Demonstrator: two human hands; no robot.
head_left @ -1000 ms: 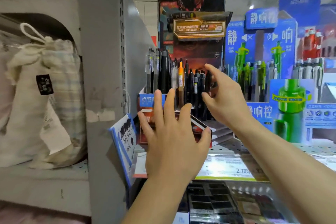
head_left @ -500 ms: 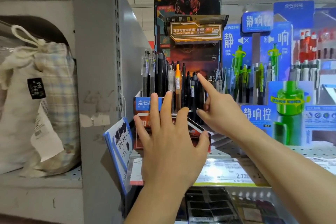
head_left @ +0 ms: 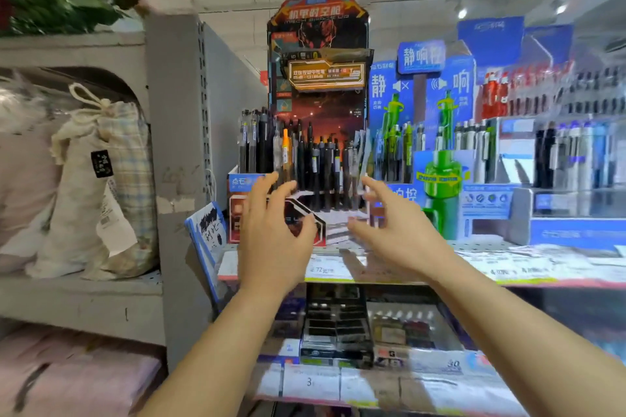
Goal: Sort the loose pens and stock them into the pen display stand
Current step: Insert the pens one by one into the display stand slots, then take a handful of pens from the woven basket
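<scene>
Both hands raised before the stand (head_left: 316, 179) on the upper shelf (head_left: 338, 272). The left hand (head_left: 274, 230) hangs in front of the stand's lower left face, fingers spread and loosely bent, gripping nothing. The right hand (head_left: 396, 234) hangs just right of the stand's front, fingers likewise spread and blurred, and no pen can be made out in it. The pens (head_left: 294, 152) stand upright in stepped rows, mostly black, with one orange pen (head_left: 286, 152) among the taller ones at left; the front steps look bare. No loose pens can be seen. A blue display (head_left: 437, 145) with green pens adjoins on the right, and a cloth bag (head_left: 98, 179) sits in the bay to the left. The step in hand appears to be squaring or steadying the stand. To do it well, the palms should close on its two side walls low down, since the tall card backing would tip if pushed high, and the upright pens should not be brushed.
</scene>
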